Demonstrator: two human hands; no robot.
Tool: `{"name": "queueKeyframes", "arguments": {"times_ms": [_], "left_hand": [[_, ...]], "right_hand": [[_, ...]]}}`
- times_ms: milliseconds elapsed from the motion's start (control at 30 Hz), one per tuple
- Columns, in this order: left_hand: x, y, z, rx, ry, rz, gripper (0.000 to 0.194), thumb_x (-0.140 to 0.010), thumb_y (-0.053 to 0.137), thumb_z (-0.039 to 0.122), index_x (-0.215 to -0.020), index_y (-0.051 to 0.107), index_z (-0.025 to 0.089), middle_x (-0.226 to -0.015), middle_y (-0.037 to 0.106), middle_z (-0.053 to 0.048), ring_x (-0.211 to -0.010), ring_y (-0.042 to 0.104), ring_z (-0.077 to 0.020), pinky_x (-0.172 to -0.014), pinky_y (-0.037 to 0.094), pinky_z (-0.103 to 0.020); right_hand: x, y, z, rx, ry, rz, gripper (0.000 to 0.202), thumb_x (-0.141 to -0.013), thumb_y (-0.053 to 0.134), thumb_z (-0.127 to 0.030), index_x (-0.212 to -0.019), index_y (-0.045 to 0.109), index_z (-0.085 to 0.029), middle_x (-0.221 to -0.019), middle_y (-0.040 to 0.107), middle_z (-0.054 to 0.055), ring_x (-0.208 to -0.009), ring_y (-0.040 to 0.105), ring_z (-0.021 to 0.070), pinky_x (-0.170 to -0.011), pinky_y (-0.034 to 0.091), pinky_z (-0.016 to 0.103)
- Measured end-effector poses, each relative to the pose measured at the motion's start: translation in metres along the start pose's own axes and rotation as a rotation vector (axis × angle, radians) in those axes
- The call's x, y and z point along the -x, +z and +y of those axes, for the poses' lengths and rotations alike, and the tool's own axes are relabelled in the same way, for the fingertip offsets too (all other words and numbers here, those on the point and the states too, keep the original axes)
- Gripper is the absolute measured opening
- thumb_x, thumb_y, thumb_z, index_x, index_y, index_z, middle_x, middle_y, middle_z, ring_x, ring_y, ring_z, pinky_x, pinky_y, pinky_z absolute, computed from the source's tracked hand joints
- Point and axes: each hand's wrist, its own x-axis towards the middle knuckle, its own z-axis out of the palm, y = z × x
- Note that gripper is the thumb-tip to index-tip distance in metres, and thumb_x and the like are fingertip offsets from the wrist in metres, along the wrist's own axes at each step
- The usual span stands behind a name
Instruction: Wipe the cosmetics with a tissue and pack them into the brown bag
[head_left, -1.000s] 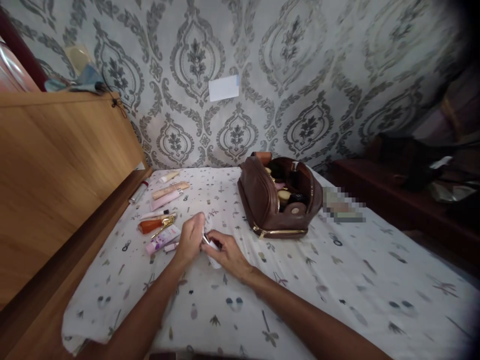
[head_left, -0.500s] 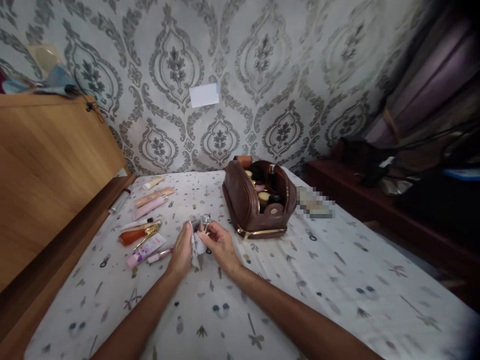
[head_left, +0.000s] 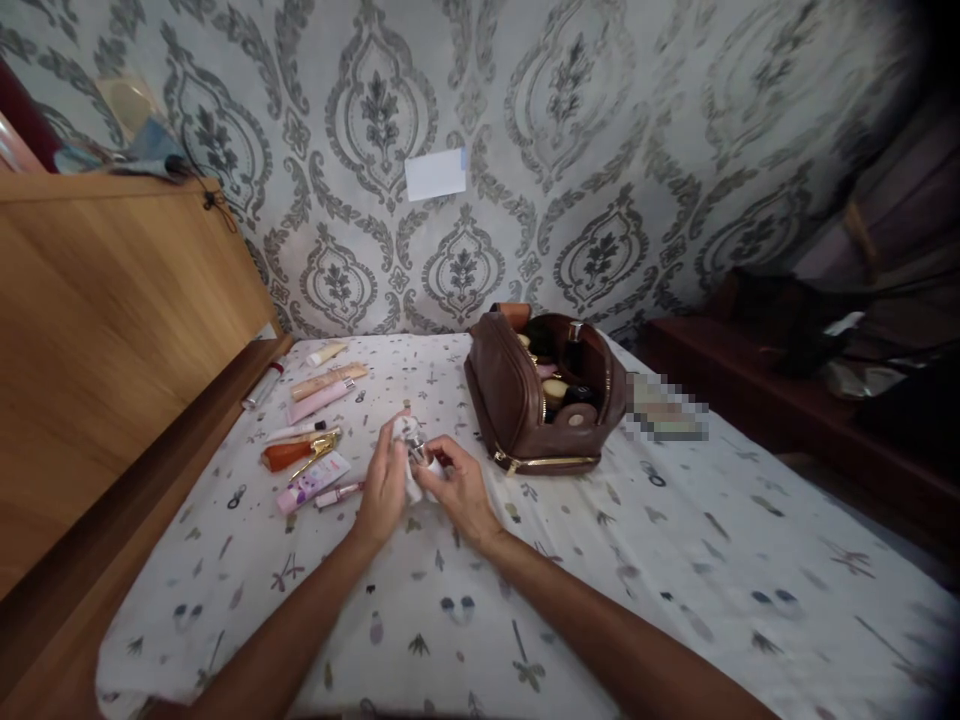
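In front of me, above the patterned sheet, my left hand (head_left: 382, 492) is closed around a crumpled white cloth or tissue (head_left: 406, 428). My right hand (head_left: 463, 492) grips a small bottle (head_left: 417, 450) with a shiny clear or silver top, pressed against the cloth. Fingers and cloth hide most of the bottle. A brown makeup bag (head_left: 504, 390) stands unzipped just beyond my right hand, with several cosmetics inside. Left of my hands lie a purple-and-white tube (head_left: 313, 482), a slim pink tube (head_left: 339, 495), an orange item (head_left: 286, 456) and a gold clip-like piece (head_left: 319, 448).
Farther back on the white patterned sheet (head_left: 420, 620) lie a pink tube (head_left: 321, 401), a peach tube (head_left: 328, 379) and a cream tube (head_left: 327, 353). A clear tube (head_left: 265, 385) rests by the wooden edge. A wooden cabinet (head_left: 120, 330) borders the left, a patterned wall (head_left: 495, 120) the back.
The view has shifted, so everything sits farther right. The cloth now wraps higher over the bottle's top, and the bottle is tilted more between my hands.
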Motion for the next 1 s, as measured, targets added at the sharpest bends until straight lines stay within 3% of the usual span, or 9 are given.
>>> {"name": "queueKeyframes", "arguments": {"times_ms": [100,167,333,500,667,867,1000], "left_hand": [[0.004,-0.002,0.013,-0.318,0.265,-0.106,0.034,-0.093,0.044,0.047,-0.111,0.059,0.023,-0.109,0.062,-0.007,-0.108,0.056,-0.0217,-0.098,0.039,-0.034],[0.003,-0.003,0.019,-0.388,0.282,-0.145,0.029,-0.094,0.041,0.045,-0.098,0.059,0.022,-0.093,0.061,-0.005,-0.091,0.056,-0.0198,-0.087,0.042,-0.032],[0.001,-0.003,0.025,-0.287,0.171,-0.147,0.034,-0.093,0.039,0.05,-0.075,0.049,0.023,-0.073,0.054,0.0,-0.076,0.052,-0.0171,-0.074,0.04,-0.027],[0.0,-0.005,0.023,-0.237,0.16,-0.123,0.037,-0.092,0.042,0.052,-0.071,0.049,0.022,-0.069,0.052,0.001,-0.073,0.051,-0.0161,-0.072,0.041,-0.026],[-0.005,-0.006,0.012,0.042,0.008,-0.013,0.042,-0.09,0.046,0.057,-0.081,0.063,0.019,-0.079,0.064,-0.002,-0.08,0.06,-0.0169,-0.08,0.045,-0.027],[-0.005,-0.003,0.016,0.328,-0.292,-0.109,0.044,-0.068,0.076,0.047,-0.099,0.069,0.017,-0.087,0.071,-0.002,-0.085,0.066,-0.0168,-0.073,0.049,-0.023],[-0.007,-0.001,0.016,0.4,-0.341,-0.11,0.043,-0.066,0.079,0.044,-0.097,0.069,0.015,-0.081,0.072,-0.002,-0.073,0.066,-0.0146,-0.062,0.049,-0.02]], "right_hand": [[0.001,0.0,0.002,0.117,-0.072,-0.011,0.01,-0.075,0.063,-0.03,-0.074,0.058,-0.021,-0.073,0.06,-0.001,-0.074,0.052,0.018,-0.074,0.04,0.029],[0.002,0.001,0.004,0.172,-0.105,-0.014,0.007,-0.075,0.062,-0.028,-0.075,0.059,-0.022,-0.074,0.061,0.0,-0.076,0.052,0.019,-0.075,0.039,0.03],[0.004,0.001,0.003,0.199,-0.129,-0.041,0.009,-0.078,0.063,-0.03,-0.076,0.06,-0.022,-0.076,0.062,0.001,-0.078,0.053,0.0198,-0.074,0.039,0.031],[0.006,0.002,0.002,0.176,-0.132,-0.061,0.01,-0.079,0.064,-0.031,-0.078,0.06,-0.022,-0.078,0.062,0.001,-0.08,0.053,0.0202,-0.074,0.039,0.031],[0.004,0.001,0.002,0.143,-0.128,-0.059,0.013,-0.08,0.066,-0.031,-0.077,0.059,-0.021,-0.077,0.061,0.001,-0.079,0.053,0.0198,-0.074,0.039,0.03],[0.002,-0.003,0.004,0.195,-0.148,-0.039,0.011,-0.082,0.064,-0.03,-0.078,0.059,-0.021,-0.078,0.061,0.001,-0.081,0.053,0.0199,-0.077,0.038,0.031],[0.002,-0.004,0.002,0.181,-0.122,-0.041,0.014,-0.081,0.065,-0.032,-0.076,0.059,-0.02,-0.076,0.06,0.0,-0.081,0.053,0.0195,-0.077,0.039,0.03]]}}
